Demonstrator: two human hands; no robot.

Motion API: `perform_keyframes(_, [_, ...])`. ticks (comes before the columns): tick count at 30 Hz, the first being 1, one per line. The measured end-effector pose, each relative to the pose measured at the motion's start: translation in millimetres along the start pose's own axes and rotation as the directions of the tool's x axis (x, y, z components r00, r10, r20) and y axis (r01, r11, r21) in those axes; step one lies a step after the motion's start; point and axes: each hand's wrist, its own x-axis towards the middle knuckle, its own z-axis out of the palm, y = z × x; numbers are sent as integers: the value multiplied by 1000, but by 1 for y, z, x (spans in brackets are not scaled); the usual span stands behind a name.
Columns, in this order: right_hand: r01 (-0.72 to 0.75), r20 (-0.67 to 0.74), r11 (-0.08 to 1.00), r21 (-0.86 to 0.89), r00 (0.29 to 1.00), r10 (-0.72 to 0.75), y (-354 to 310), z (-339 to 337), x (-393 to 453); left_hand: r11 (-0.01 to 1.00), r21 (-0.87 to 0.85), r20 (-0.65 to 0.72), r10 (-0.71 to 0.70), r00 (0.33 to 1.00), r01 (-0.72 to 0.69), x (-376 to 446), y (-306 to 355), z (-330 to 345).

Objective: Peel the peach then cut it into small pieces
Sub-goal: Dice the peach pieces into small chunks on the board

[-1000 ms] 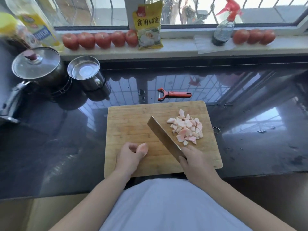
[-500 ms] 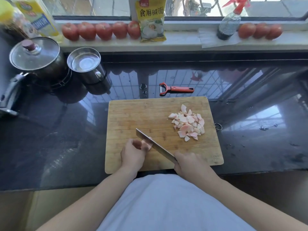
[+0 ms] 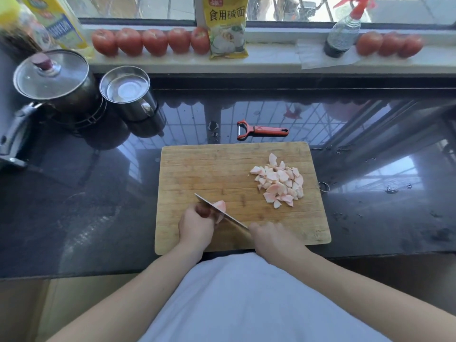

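At the lower centre of the frame, the left hand (image 3: 196, 227) held its grip clamped on a peach chunk (image 3: 220, 206) on the cutting board (image 3: 197, 169). The right hand (image 3: 272, 236) gripped the knife (image 3: 222, 213), its blade set against that chunk. A pile of peach pieces (image 3: 280, 181) lay right of centre. The peeler (image 3: 261, 130) rested on the dark surface (image 3: 74, 193) just above the board.

Dark glossy counter (image 3: 74, 206), sunlit window (image 3: 148, 6)
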Motion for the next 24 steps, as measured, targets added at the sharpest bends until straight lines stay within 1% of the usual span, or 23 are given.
perform_keyframes(4, [46, -44, 999, 25, 998, -44, -15, -3, 18, 999, -32, 15, -3, 1000, 4, -2, 2, -2])
perform_keyframes(5, [47, -57, 998, 46, 997, -44, -14, -3, 18, 1000, -18, 11, -1, 1000, 1, -2, 2, -3])
perform_keyframes(6, [41, -77, 996, 79, 996, -35, -10, -1, 18, 1000, 23, -2, 12, 1000, -12, 1, 2, -7])
perform_keyframes(8, [20, -138, 985, 174, 990, 4, 2, 4, 10, 980, 187, -27, 79, 997, -72, 7, 3, -18])
perform_keyframes(9, [0, -158, 968, 249, 987, 41, 8, 6, 4, 954, 279, -16, 124, 992, -114, 11, 4, -25])
perform_keyframes(11, [-38, -186, 898, 438, 974, 132, 21, 10, -10, 875, 443, 64, 189, 980, -197, 17, 7, -37])
perform_keyframes(12, [-55, -196, 858, 511, 964, 179, 27, 12, -16, 824, 515, 114, 208, 971, -237, 18, 8, -40])
perform_keyframes(14, [-91, -205, 800, 593, 944, 259, 37, 13, -22, 697, 641, 182, 269, 946, -322, 19, 9, -40])
perform_keyframes(16, [-114, -204, 763, 636, 929, 309, 45, 14, -25, 585, 685, 253, 366, 895, -434, 19, 14, -33])
perform_keyframes(19, [-150, -172, 731, 665, 923, 345, 48, 17, -29, 444, 664, 434, 425, 794, -601, 22, 22, -20])
perform_keyframes(20, [-155, -167, 728, 667, 922, 350, 48, 18, -30, 414, 655, 473, 428, 770, -632, 24, 25, -17])
perform_keyframes(21, [-160, -166, 731, 664, 921, 352, 48, 19, -31, 411, 649, 487, 423, 764, -640, 25, 28, -13])
perform_keyframes(24, [-166, -162, 752, 637, 926, 342, 46, 23, -32, 446, 655, 448, 420, 789, -610, 21, 33, 0])
